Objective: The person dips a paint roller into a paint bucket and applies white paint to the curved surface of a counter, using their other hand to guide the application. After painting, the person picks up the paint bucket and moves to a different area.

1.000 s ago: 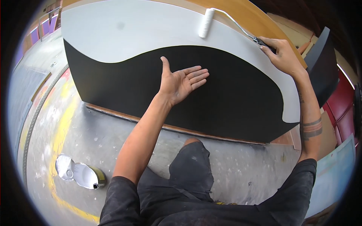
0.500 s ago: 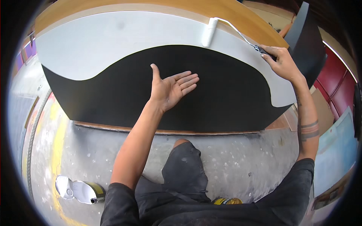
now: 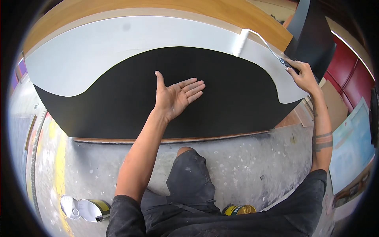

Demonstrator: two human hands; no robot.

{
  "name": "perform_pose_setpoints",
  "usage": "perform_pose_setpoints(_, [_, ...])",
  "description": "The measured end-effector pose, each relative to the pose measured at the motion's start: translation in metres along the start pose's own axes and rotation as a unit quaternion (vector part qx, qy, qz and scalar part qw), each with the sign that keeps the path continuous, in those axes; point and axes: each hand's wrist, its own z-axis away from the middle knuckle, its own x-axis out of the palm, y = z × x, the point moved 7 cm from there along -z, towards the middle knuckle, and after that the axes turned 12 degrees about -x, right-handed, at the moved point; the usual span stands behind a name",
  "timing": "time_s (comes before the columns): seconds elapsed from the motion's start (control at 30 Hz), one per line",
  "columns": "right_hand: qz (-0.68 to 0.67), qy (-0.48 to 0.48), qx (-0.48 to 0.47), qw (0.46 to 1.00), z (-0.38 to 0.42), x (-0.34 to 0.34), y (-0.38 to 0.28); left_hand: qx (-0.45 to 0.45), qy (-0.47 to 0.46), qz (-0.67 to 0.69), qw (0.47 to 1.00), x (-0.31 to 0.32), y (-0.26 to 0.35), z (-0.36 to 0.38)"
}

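- The roller (image 3: 241, 42) is over the white band (image 3: 98, 43) of the panel (image 3: 90, 114), right of centre, its lower end just beside the border with the black part (image 3: 221, 94).
- The right grip (image 3: 304, 75) pinches the handle (image 3: 292, 67) near the panel's right edge, thumb against fingers.
- The left grip (image 3: 173, 96) is spread, palm up and thumb apart, above the black part; it holds nothing.
- Along the panel's top edge runs orange-brown wood (image 3: 177, 6), near the roller's upper end.
- On the floor (image 3: 244, 158), the left can (image 3: 100, 209) seems to lie opened, white inside, though the view there is poor; the right can (image 3: 239, 209) is near the person's leg (image 3: 189, 170).
- A small slip of the wrist could carry the roller over the border and mark the black part; too long a reach upward could smear the wood.
- The left grip, dropped carelessly, could smudge the black part; a sideways step could knock either can.
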Motion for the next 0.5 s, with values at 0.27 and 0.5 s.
perform_pose_setpoints(0.27, [0.018,-0.02,0.074,0.997,0.04,-0.001,0.047,-0.011,-0.004,-0.004,1.0,-0.002,-0.006,-0.007])
perform_pose_setpoints(0.5, [0.05,-0.017,0.091,0.994,0.065,-0.007,0.079,-0.012,0.005,-0.001,1.0,-0.007,-0.007,-0.005])
